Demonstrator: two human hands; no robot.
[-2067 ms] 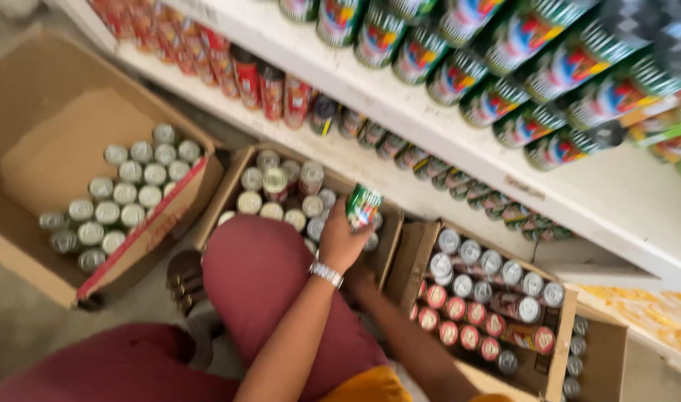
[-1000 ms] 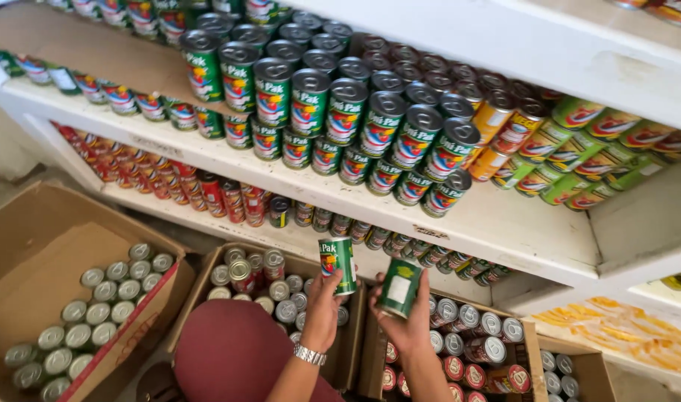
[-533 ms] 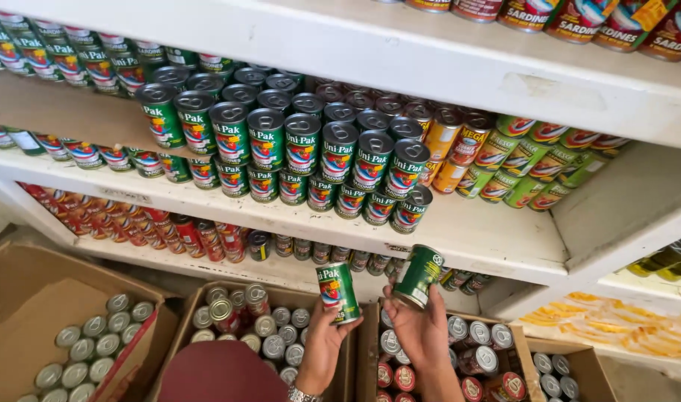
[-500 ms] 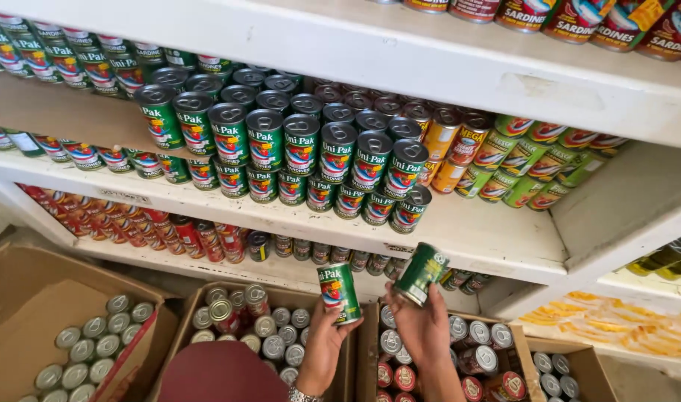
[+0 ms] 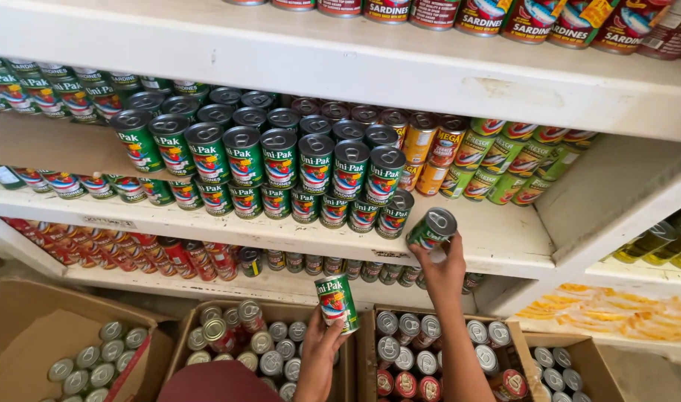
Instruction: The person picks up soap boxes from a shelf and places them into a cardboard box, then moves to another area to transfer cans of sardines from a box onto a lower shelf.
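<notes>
**Two green cans held up at a stocked white shelf**

A green-labelled metal can (image 5: 432, 228) is gripped by the right hand (image 5: 442, 266) and held tilted at the front edge of the middle shelf (image 5: 504, 238), just right of the stacked green cans (image 5: 281, 160). Its round silver lid with a pull tab is turned up and toward the viewer. A second green can (image 5: 337, 301) is clasped upright in the left hand (image 5: 324, 342), lower down and nearer, above the cardboard boxes.

The stacked cans are cylinders with glossy paper labels and dull metal tops, set two layers high in neat rows. To their right, orange cans (image 5: 432, 149) and light green cans (image 5: 504, 160) are seen, some lying tipped on their sides. The shelf boards are painted white, with a worn, chipped surface. On the lower shelf, red cans (image 5: 143, 253) are laid in a row on their sides.

Three open brown cardboard boxes (image 5: 28, 327) are set on the floor, near, each filled with upright cans showing shiny round lids. A dark red rounded surface (image 5: 221, 383) is seen at the bottom edge.
</notes>
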